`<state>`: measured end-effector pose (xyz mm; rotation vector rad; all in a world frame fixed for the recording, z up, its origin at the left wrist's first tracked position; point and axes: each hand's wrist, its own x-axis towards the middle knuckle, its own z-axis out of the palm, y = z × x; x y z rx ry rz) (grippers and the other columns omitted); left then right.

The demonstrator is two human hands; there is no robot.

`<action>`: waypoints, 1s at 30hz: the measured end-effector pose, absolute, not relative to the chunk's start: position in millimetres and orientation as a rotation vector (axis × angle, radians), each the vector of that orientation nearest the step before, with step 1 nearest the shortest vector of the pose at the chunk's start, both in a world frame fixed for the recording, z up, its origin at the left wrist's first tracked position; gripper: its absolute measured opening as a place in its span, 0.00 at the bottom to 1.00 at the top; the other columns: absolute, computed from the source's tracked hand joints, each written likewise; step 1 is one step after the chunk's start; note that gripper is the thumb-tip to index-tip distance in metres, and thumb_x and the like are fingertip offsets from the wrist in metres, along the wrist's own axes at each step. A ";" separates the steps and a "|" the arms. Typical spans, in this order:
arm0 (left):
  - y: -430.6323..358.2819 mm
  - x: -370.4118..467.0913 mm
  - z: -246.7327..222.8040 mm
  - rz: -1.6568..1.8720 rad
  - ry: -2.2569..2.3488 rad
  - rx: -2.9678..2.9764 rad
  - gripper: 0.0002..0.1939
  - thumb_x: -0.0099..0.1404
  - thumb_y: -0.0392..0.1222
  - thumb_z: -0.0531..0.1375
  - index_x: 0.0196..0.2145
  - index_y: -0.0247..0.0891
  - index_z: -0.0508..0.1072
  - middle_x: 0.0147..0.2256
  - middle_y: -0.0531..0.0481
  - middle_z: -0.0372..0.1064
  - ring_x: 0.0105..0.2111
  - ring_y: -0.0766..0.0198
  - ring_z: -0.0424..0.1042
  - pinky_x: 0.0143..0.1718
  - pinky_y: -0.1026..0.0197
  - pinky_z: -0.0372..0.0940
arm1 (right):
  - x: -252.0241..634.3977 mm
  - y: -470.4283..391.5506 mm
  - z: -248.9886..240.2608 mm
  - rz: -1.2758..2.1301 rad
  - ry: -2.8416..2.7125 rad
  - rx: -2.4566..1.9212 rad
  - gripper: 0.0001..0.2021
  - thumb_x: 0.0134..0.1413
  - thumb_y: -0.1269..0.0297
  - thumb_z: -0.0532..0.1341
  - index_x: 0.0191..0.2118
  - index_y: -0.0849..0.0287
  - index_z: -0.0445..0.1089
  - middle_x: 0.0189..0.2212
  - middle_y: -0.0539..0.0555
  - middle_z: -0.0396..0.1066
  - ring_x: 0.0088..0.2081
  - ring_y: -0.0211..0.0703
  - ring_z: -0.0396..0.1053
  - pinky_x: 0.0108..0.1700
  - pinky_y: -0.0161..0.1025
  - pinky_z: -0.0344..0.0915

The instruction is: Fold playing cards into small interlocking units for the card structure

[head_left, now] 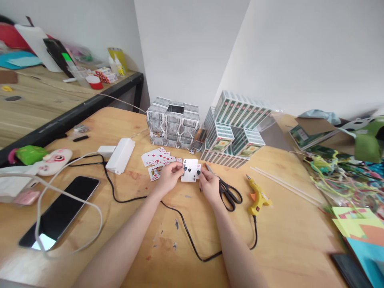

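Note:
Both my hands hold up playing cards over the middle of the table. My left hand [172, 174] pinches the left edge of an ace of clubs [189, 171]. On the other side, my right hand [209, 183] grips the right edge, where a card with a red mark [199, 166] peeks out behind the ace. Face-up playing cards [157, 157] lie spread just behind my left hand. Beyond them stands a hollow structure built of folded cards [174, 124], open at its top. Black-handled scissors [229, 194] lie to the right of my right hand, their blades partly hidden.
Stacked card boxes [232, 128] stand at the back right. A yellow glue gun [256, 196] lies at the right, its black cable [186, 230] looping across the front. A phone [61, 212], white power strip [120, 155] and white cable are at left. Coloured paper [357, 224] lies far right.

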<state>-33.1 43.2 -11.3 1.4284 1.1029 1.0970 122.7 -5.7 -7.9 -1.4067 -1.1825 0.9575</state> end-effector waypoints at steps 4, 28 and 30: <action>43.4 -33.1 -12.2 1.115 1.111 1.411 0.05 0.52 0.40 0.59 0.27 0.36 0.70 0.26 0.52 0.70 0.27 0.65 0.69 0.30 0.62 0.65 | 124.5 -4.7 -7.0 1.032 -1.130 -1.392 0.21 0.49 0.53 0.56 0.43 0.64 0.71 0.11 0.44 0.59 0.10 0.30 0.50 0.12 0.30 0.48; 21.6 -22.6 -4.9 1.052 1.034 1.551 0.03 0.56 0.37 0.57 0.29 0.36 0.71 0.29 0.50 0.74 0.29 0.64 0.73 0.30 0.64 0.67 | 104.1 -14.3 -12.1 -0.156 -1.539 -1.998 0.14 0.55 0.65 0.49 0.34 0.62 0.71 0.15 0.52 0.65 0.15 0.38 0.61 0.20 0.33 0.54; 20.6 -22.7 -4.2 1.071 1.055 1.577 0.04 0.56 0.36 0.56 0.30 0.36 0.71 0.28 0.50 0.74 0.28 0.65 0.73 0.30 0.65 0.67 | 109.0 -12.4 -12.2 -0.114 -1.527 -1.913 0.13 0.55 0.64 0.50 0.33 0.62 0.71 0.17 0.52 0.67 0.18 0.39 0.63 0.23 0.34 0.59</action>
